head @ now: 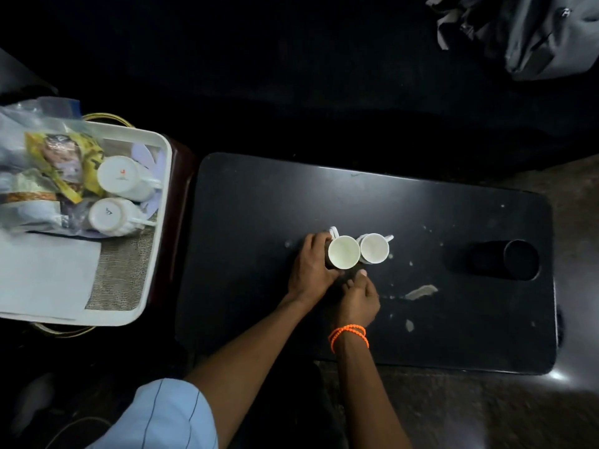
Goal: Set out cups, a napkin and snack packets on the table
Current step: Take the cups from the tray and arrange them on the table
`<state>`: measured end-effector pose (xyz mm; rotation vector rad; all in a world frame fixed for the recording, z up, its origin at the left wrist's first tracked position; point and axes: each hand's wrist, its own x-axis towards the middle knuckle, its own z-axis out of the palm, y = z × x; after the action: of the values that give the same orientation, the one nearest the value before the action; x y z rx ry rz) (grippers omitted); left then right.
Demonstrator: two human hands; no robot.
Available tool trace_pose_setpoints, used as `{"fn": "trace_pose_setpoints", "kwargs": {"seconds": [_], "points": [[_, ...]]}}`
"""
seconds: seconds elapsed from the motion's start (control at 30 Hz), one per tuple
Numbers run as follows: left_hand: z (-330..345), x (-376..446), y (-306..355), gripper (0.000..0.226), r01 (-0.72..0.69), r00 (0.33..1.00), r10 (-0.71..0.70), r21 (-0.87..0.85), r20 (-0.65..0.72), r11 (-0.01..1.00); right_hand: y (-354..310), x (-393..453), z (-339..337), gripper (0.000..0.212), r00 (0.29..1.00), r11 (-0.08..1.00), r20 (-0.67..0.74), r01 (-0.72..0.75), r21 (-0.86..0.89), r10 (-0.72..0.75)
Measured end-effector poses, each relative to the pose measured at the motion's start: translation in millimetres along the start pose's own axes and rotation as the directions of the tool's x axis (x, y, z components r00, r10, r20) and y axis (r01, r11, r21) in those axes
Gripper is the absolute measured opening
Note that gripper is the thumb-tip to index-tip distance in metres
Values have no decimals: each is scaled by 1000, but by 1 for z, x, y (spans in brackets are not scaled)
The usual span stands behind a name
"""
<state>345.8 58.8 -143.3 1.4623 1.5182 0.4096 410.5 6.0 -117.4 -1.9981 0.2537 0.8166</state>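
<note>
White glazed cups: two stand upright on your matte black surface (259, 196), rims round, touching or nearly so. Your left hand (312, 265) wraps the left side of the left cup (344, 252), fingers curled against its wall near the loop handle. The right cup (374, 248) sits free, handle pointing right. Your right hand (356, 299) is just below the left cup, fingers loosely bent, fingertips close to its base; can't tell if it's touching the cup or holding anything. An orange cord bracelet (348, 335) circles that wrist.

Surface is a rounded-corner slab, scuffed, with pale chips and smears on the right half. A round recessed cup holder (505, 260) is set into its right end.

Left of it, well apart from your hands: a white plastic tray (163, 202) with rounded corners and a woven mesh liner. Two more cups (121, 197) lie inside it, bases towards you. Crinkly snack packets (61, 160), yellow foil and clear plastic, are piled in its far corner. A flat white napkin (45, 273) covers the near end.

Grey fabric bag (531, 30) sits top right, off the surface.
</note>
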Motion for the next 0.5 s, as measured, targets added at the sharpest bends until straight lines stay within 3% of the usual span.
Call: {"fn": "trace_pose_setpoints", "kwargs": {"seconds": [0.13,0.3,0.4,0.5], "points": [[-12,-14,-12,89,74,997,-74,-45,0,996,15,-16,-4,31,997,993,-32,-76,-86,74],[-76,-42,-39,59,104,953,-123,-83,-277,991,36,-67,26,22,976,954,216,37,-297,30],[-138,-48,-55,41,64,838,-75,-39,-540,997,35,-108,64,21,888,897,458,232,-377,-37],[-205,-49,-73,31,67,646,-28,20,-763,998,26,-150,111,21,690,788,693,538,-299,-208]]}}
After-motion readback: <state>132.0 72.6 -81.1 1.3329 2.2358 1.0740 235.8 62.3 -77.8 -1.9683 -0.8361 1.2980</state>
